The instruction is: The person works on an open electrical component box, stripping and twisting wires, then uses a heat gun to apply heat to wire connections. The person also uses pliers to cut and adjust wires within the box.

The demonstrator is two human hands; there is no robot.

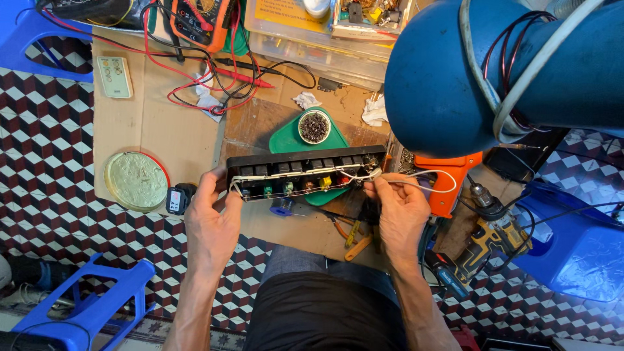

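wire routing on the switch strip

strip (305, 170) held level between both hands, above the cardboard (156, 123) and green tray (289, 140). left hand (211, 218) fingers clamped on its left end. right hand (400, 208) fingers pinch the white wire (429, 175) at the right end. my take: keep the left grip firm, pull the wire straight along the terminals, no kinks, clear of the orange tool (452, 182).

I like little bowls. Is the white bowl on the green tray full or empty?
Full. The white bowl on the green tray is heaped to its rim with small dark bits.
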